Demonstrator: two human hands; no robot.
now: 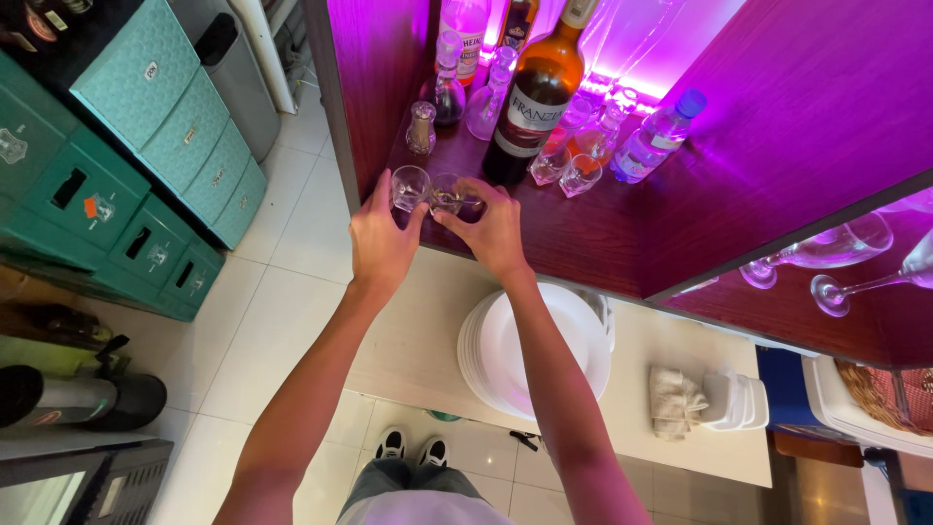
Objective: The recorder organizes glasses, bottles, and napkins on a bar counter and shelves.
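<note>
Shelf [583, 233] of dark wood, washed in purple light from behind, carries everything the hands are working at. Below it runs a pale tabletop [408, 350] with a stack of white plates [573, 340], a crumpled cloth [675, 399] and a short stack of white square dishes [734, 401]. Teal drawer units [146, 146] stand on the tiled floor to the left. On the shelf a tall dark wine bottle [533, 107] stands upright behind the hands, with a small plastic water bottle [656, 138] tilted to its right and a little clear shaker [421, 128] to its left.

The left hand [382, 243] has its grip closed on a small glass [409, 187]: thumb on the near side, fingers up the left wall. The glass is clear, short and round-mouthed, upright at the shelf's front edge, tinted violet by the light; whether anything is in it cannot be told. The right hand [494, 231] has its grip pinched on a second small glass [447, 194], just beside the first and seemingly touching it. This one is equally clear and short, partly hidden by the fingers. Two more little glasses [580, 175] stand farther right, well apart from the hands.
</note>
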